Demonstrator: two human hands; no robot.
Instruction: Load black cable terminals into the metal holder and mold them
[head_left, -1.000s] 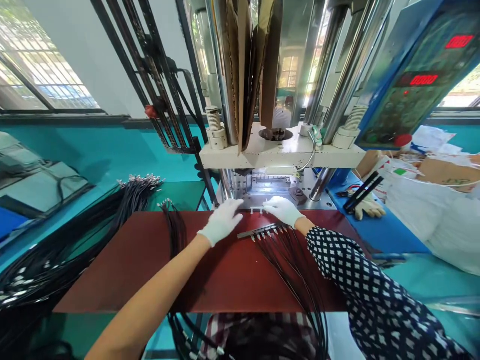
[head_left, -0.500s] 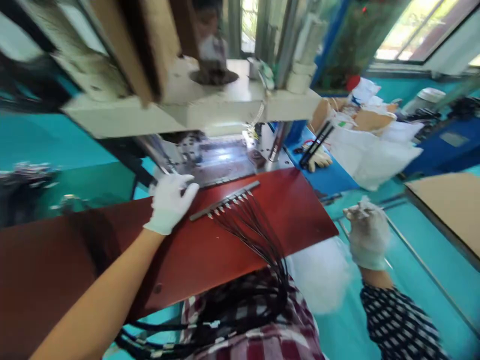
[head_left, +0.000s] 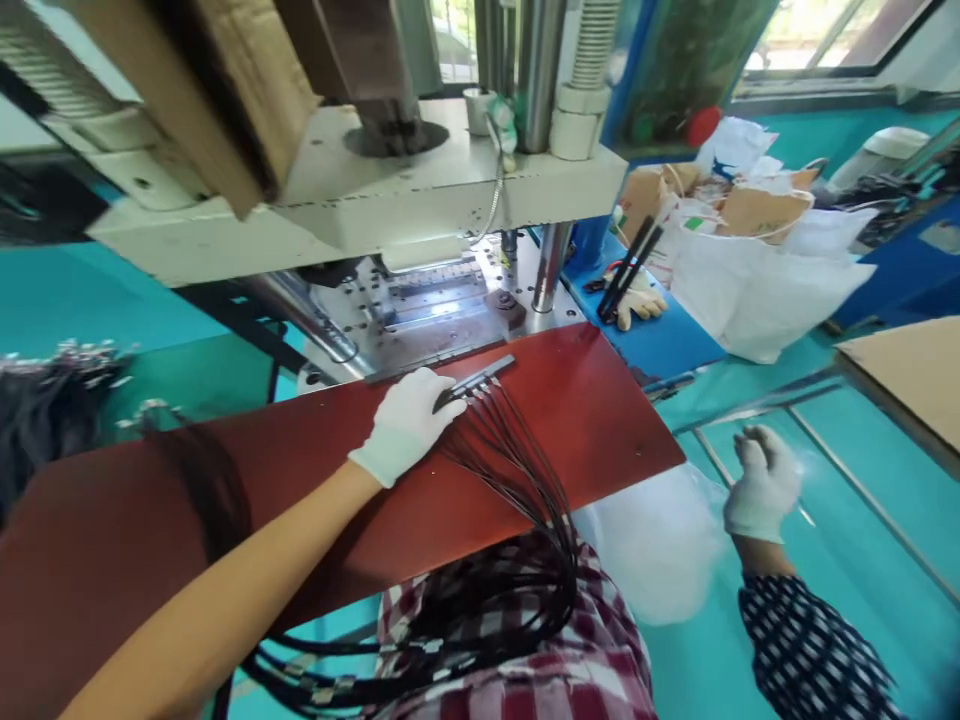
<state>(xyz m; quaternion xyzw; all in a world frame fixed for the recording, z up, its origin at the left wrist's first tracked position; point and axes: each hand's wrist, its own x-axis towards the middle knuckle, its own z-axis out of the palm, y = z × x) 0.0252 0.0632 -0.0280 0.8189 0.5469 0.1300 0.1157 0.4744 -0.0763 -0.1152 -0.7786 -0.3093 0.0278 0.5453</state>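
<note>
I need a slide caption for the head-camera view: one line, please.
Gloved left hand rests on a metal bar holding black cables on a red board; gloved right hand is off to the side.

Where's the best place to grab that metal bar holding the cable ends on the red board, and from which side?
Probably the bare far end of the metal bar, coming in from the right. The left hand already covers its near end, and the black cables fan out from the long edge nearest the person. The bar lies flat on the red board, so pinch it across its narrow width.
</note>
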